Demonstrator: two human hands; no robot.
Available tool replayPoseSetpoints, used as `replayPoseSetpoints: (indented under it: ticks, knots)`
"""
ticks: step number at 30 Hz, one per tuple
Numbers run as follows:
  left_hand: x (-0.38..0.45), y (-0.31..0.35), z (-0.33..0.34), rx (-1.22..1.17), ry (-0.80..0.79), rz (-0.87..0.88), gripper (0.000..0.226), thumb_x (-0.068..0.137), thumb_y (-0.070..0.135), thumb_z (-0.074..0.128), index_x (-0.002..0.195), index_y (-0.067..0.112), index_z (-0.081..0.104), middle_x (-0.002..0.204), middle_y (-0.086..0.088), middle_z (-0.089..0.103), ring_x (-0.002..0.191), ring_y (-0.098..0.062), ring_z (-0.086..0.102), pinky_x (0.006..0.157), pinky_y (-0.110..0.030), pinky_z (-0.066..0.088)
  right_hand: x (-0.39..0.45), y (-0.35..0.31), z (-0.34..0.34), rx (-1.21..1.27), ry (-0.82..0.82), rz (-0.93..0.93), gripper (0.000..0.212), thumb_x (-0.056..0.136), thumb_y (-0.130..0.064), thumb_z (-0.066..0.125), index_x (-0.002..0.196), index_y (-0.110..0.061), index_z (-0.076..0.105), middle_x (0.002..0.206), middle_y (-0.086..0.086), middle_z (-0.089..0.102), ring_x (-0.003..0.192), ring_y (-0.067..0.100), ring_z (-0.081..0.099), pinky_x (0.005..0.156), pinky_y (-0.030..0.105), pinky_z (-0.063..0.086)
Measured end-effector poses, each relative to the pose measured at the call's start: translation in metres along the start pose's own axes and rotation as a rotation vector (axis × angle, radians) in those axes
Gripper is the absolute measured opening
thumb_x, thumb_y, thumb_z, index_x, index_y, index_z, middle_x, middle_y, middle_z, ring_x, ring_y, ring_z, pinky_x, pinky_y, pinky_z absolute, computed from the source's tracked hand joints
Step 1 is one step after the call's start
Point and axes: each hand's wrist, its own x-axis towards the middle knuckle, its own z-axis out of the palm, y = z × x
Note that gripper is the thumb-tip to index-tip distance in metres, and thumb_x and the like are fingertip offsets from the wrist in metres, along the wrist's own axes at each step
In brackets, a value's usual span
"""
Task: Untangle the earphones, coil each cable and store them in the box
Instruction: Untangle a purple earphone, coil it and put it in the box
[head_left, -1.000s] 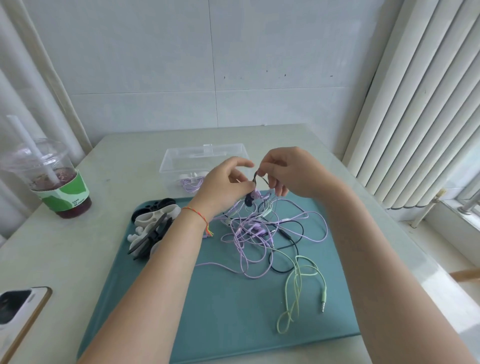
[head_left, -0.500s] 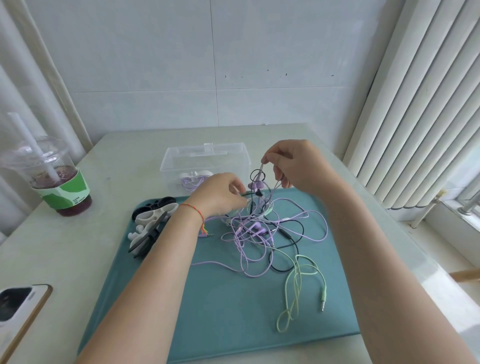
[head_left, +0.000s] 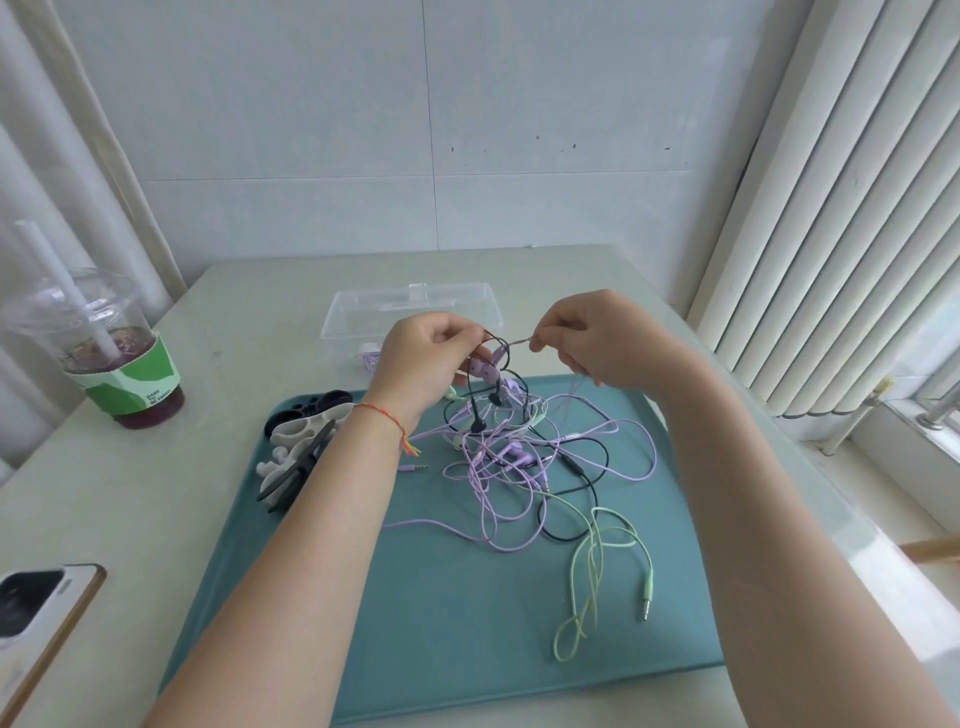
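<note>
Pale counter (head_left: 156, 467) carrying teal mat (head_left: 415, 597); tangled earphones (head_left: 519, 467) lying on it, clear box (head_left: 415, 306) behind. Left hand (head_left: 426, 358) pinching black cable (head_left: 470, 395), right hand (head_left: 597, 338) pinching purple strand (head_left: 514, 343). Cup (head_left: 119, 364) label print unreadable.

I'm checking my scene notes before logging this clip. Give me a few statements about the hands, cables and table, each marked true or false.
1. Both hands hold cable above the mat. True: the left hand and right hand pinch strands of the tangled earphones.
2. The green plug lies on the teal mat. True.
3. The clear box is empty. False: a coiled purple cable shows inside.
4. The drink cup stands on the mat. False: it stands on the table, left of the mat.
</note>
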Motion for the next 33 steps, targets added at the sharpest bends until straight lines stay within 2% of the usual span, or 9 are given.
replayPoseSetpoints:
  ticks: [4, 7, 10, 13, 17, 20, 25, 28, 33]
  knots:
    - [0.003, -0.001, 0.001, -0.096, 0.132, -0.067, 0.017, 0.098, 0.012, 0.049, 0.085, 0.014, 0.06, 0.074, -0.011, 0.071, 0.053, -0.016, 0.065, 0.061, -0.031, 0.054, -0.002, -0.001, -0.002, -0.025, -0.075, 0.012, 0.022, 0.095, -0.017, 0.052, 0.087, -0.021, 0.072, 0.054, -0.003, 0.051, 0.046, 0.017, 0.046, 0.056, 0.031, 0.049]
    - [0.004, -0.001, 0.002, -0.095, 0.116, -0.092, 0.015, 0.099, 0.016, 0.044, 0.088, 0.017, 0.054, 0.077, -0.01, 0.068, 0.055, -0.023, 0.063, 0.063, -0.035, 0.054, -0.003, -0.002, 0.002, -0.108, -0.16, 0.011, 0.024, 0.094, -0.018, 0.051, 0.086, -0.024, 0.072, 0.056, -0.002, 0.053, 0.049, 0.017, 0.054, 0.062, 0.032, 0.053]
    - [0.001, 0.002, 0.0, -0.016, 0.032, -0.102, 0.012, 0.099, 0.023, 0.048, 0.09, 0.019, 0.055, 0.083, -0.01, 0.066, 0.056, -0.022, 0.06, 0.058, -0.028, 0.051, 0.0, -0.003, 0.006, -0.047, -0.109, 0.011, 0.024, 0.094, -0.012, 0.047, 0.085, -0.016, 0.068, 0.059, -0.001, 0.058, 0.05, 0.015, 0.059, 0.063, 0.028, 0.052]
    - [-0.003, 0.006, 0.002, -0.054, -0.12, -0.148, 0.015, 0.096, 0.03, 0.058, 0.095, 0.015, 0.058, 0.085, -0.011, 0.063, 0.054, -0.014, 0.059, 0.054, -0.023, 0.05, 0.002, -0.005, 0.011, 0.172, -0.037, 0.045, 0.024, 0.095, -0.003, 0.043, 0.087, -0.006, 0.065, 0.061, 0.003, 0.06, 0.048, 0.013, 0.061, 0.055, 0.023, 0.052]
    - [-0.005, 0.006, 0.003, -0.088, -0.258, -0.136, 0.011, 0.087, 0.012, 0.07, 0.095, 0.014, 0.062, 0.084, -0.008, 0.069, 0.056, -0.013, 0.057, 0.064, -0.027, 0.05, 0.004, -0.006, 0.015, 0.384, 0.013, 0.131, 0.027, 0.097, -0.003, 0.041, 0.08, -0.01, 0.062, 0.057, 0.001, 0.048, 0.042, 0.013, 0.042, 0.044, 0.023, 0.042]
    - [-0.005, 0.005, 0.004, -0.092, -0.154, -0.135, 0.008, 0.087, 0.006, 0.066, 0.088, 0.013, 0.064, 0.077, -0.003, 0.073, 0.05, -0.014, 0.059, 0.06, -0.027, 0.05, 0.003, -0.006, 0.013, 0.402, -0.004, 0.182, 0.028, 0.097, -0.005, 0.039, 0.078, -0.012, 0.059, 0.054, -0.002, 0.039, 0.037, 0.009, 0.029, 0.04, 0.019, 0.027]
    - [0.002, -0.003, 0.001, 0.013, 0.054, -0.143, 0.004, 0.086, 0.01, 0.067, 0.085, 0.012, 0.064, 0.074, -0.004, 0.063, 0.04, -0.013, 0.055, 0.051, -0.025, 0.047, 0.002, -0.007, 0.012, 0.355, 0.011, 0.196, 0.029, 0.096, -0.006, 0.038, 0.079, -0.013, 0.06, 0.053, 0.0, 0.035, 0.036, 0.011, 0.026, 0.038, 0.016, 0.024]
    - [0.0, -0.002, 0.001, 0.094, -0.082, -0.134, 0.011, 0.088, 0.018, 0.066, 0.08, 0.011, 0.068, 0.067, -0.002, 0.064, 0.038, -0.012, 0.046, 0.046, -0.021, 0.041, 0.003, -0.007, 0.013, 0.329, 0.008, 0.186, 0.028, 0.095, -0.009, 0.042, 0.08, -0.015, 0.064, 0.053, 0.002, 0.033, 0.041, 0.015, 0.025, 0.04, 0.018, 0.026]
    - [-0.008, 0.004, 0.004, 0.108, -0.395, -0.081, 0.015, 0.086, 0.024, 0.071, 0.085, 0.01, 0.074, 0.067, -0.003, 0.065, 0.042, -0.012, 0.041, 0.045, -0.019, 0.036, 0.002, -0.01, 0.017, 0.278, 0.04, 0.182, 0.021, 0.093, -0.016, 0.052, 0.082, -0.015, 0.07, 0.051, 0.004, 0.032, 0.039, 0.018, 0.026, 0.043, 0.021, 0.027]
